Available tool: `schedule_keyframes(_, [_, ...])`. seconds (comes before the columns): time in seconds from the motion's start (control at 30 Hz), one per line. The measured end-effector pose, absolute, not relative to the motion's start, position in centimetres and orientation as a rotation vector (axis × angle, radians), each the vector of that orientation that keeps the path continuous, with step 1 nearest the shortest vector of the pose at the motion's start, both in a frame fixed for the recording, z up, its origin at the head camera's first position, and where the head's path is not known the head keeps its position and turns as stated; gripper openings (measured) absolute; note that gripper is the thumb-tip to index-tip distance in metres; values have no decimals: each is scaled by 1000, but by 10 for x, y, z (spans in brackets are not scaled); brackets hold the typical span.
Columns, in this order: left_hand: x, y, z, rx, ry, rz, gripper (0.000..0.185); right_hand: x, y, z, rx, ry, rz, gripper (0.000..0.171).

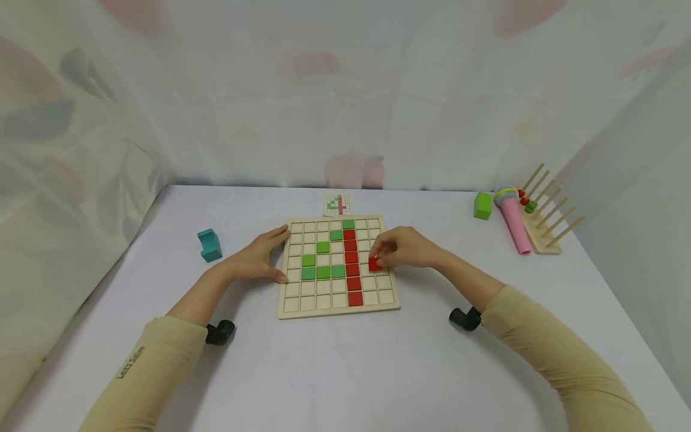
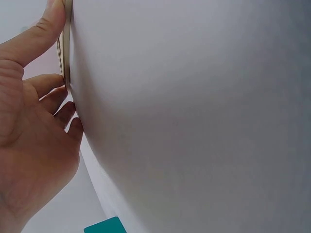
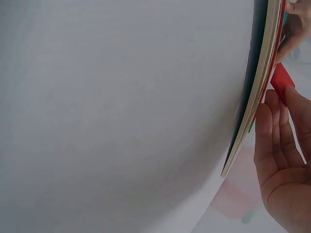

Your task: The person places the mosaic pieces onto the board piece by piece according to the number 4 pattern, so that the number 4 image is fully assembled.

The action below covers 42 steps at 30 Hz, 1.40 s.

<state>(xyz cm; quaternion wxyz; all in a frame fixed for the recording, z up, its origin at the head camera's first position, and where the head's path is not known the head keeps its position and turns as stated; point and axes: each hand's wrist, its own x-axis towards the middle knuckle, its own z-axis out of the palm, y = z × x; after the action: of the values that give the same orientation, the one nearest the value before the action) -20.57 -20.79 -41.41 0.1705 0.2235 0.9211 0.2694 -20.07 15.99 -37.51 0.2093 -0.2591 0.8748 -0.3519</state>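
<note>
A wooden grid board (image 1: 338, 309) lies on the table, with a column of red tiles (image 1: 351, 257) and several green tiles (image 1: 323, 247) set in its squares. At the board's left edge, the thumb and fingertips of my left hand (image 1: 258, 257) rest spread apart; the left wrist view shows that hand (image 2: 36, 126) against the rim. My right hand (image 1: 407, 247) pinches a red tile (image 1: 375, 264) between thumb and fingers, over the board's right side. In the right wrist view this red tile (image 3: 282, 83) is tilted, close over the board's face.
Behind the board lies a small pattern card (image 1: 336, 205). To the left stands a teal block (image 1: 209, 245) with a notch. At the back right are a green block (image 1: 483, 206), a pink toy microphone (image 1: 515, 225) and a wooden peg stand (image 1: 546, 245) with small red and green pieces.
</note>
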Motion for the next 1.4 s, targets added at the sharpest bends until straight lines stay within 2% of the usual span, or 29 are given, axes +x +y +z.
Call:
schedule_keyframes(0.5, [-206,-208,-414,636,2621,763,119,-198,138,-378,-680,2456,-948,12])
schedule_keyframes(1.4, [-208,-204,-412,644,2605,750,118,-197,145,-380,-665,2565,-884,10])
